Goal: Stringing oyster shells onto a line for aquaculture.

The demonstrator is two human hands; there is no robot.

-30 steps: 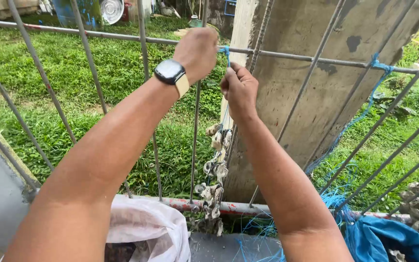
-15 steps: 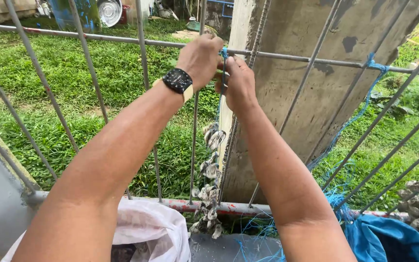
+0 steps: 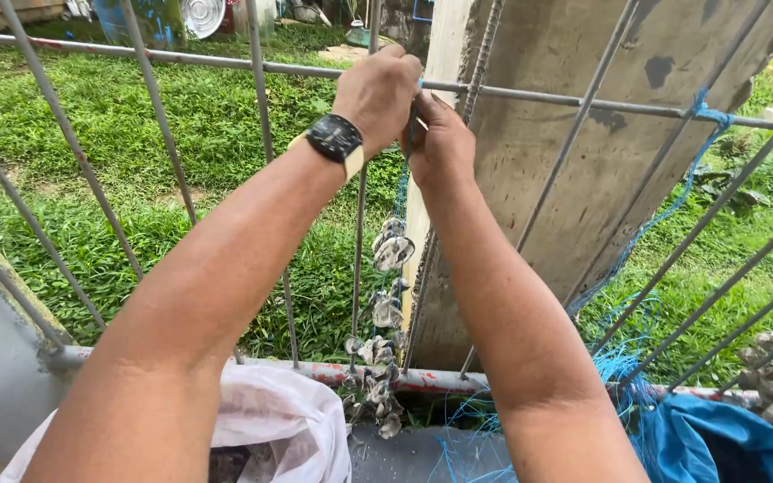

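A string of grey shells [image 3: 385,331] hangs from a blue cord [image 3: 402,192], dangling down to the lower rail [image 3: 422,379]. Both hands, left [image 3: 378,94] and right [image 3: 440,134], pinch the cord at the top rail [image 3: 583,100], grips closed, now pressed closer together than before.

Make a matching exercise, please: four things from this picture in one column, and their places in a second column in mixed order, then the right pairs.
Things:
1. left hand
2. string of shells
3. white bag
4. blue net

Places:
A. bottom right corner
B. hanging below the hands
C. gripping at the top rail
D. under the left forearm

Pairs: 1-C, 2-B, 3-D, 4-A
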